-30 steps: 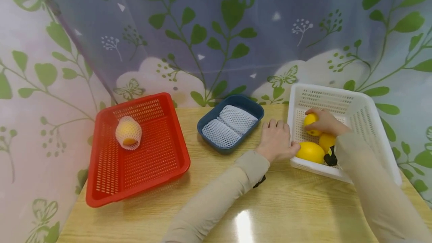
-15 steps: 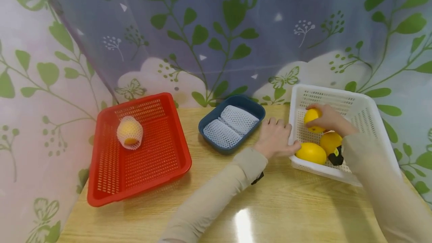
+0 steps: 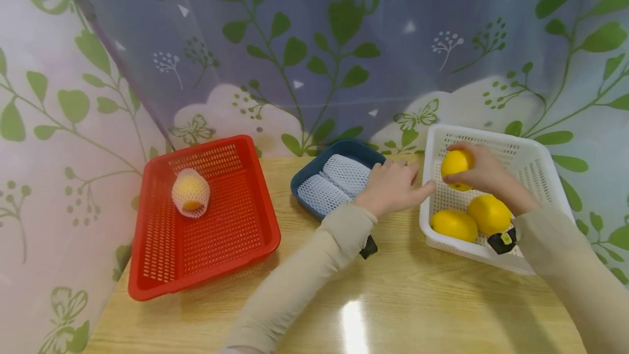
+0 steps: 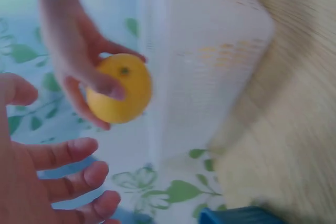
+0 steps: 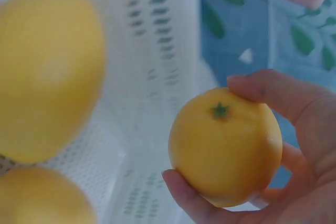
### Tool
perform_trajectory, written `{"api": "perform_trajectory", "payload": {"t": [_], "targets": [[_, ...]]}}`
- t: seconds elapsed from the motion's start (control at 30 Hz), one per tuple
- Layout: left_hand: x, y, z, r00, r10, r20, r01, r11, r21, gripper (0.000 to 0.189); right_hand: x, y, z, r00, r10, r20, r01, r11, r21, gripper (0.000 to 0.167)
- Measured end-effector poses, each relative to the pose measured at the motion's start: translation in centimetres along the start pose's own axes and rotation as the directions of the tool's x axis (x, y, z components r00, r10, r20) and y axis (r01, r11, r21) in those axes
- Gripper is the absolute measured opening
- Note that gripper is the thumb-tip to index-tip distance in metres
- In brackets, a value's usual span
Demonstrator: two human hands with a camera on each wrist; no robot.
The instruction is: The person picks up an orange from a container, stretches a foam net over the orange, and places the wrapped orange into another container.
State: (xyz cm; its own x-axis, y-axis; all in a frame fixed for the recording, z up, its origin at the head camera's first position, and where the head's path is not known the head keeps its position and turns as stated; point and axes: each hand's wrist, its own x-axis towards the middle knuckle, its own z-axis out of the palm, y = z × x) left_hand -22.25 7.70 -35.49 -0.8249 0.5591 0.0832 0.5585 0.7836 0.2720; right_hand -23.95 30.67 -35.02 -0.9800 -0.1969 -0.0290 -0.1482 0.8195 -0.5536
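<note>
Floral backdrop [image 3: 295, 86], orange [image 3: 456, 163] within right grip [image 3: 486, 171]

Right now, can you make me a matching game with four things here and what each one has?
1. Red basket
2. Blue tray
3. White basket
4. Right hand

A. white foam nets lie in it
B. its fingers grip a round yellow fruit
C. one netted fruit lies inside
D. two loose yellow fruits lie inside

Pairs: 1-C, 2-A, 3-D, 4-B.
</note>
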Motion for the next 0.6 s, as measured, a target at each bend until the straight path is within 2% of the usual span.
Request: {"api": "perform_trajectory", "payload": {"t": [0.07,0.17,0.27,0.33,0.43,0.6], "targets": [[-0.4,-0.4,-0.9,0.999,0.023,-0.04,-0.028,0.991,-0.133,0.036,-0.6,-0.9,-0.2,0.999,-0.008,-0.033,0.008,1.0,0.003,0.074],[-1.3,-0.9,-2.1,0.997,0.045,-0.067,-0.063,0.949,-0.309,0.028,-1.6,-2.3,-0.7,0.998,-0.014,-0.065,0.015,1.0,0.006,0.076],[-2.4,-1.2,-2.7,0.996,0.061,-0.07,-0.086,0.88,-0.467,0.022,-2.6,-4.0,-1.1,0.994,-0.027,-0.104,0.029,0.999,0.015,0.075],[-3.3,-1.5,-2.8,0.993,0.083,-0.087,-0.116,0.833,-0.541,0.017,-3.2,-5.1,-1.3,0.991,-0.047,-0.129,0.051,0.998,0.026,0.075],[-4.7,-2.1,-2.7,0.984,0.134,-0.121,-0.18,0.762,-0.622,0.012,-4.2,-6.8,-1.5,0.984,-0.084,-0.16,0.092,0.995,0.043,0.076],[-7.4,-2.8,-1.8,0.977,0.159,-0.142,-0.212,0.643,-0.736,0.009,-5.8,-9.2,-1.1,0.96,-0.161,-0.23,0.18,0.982,0.062,0.075]]}}
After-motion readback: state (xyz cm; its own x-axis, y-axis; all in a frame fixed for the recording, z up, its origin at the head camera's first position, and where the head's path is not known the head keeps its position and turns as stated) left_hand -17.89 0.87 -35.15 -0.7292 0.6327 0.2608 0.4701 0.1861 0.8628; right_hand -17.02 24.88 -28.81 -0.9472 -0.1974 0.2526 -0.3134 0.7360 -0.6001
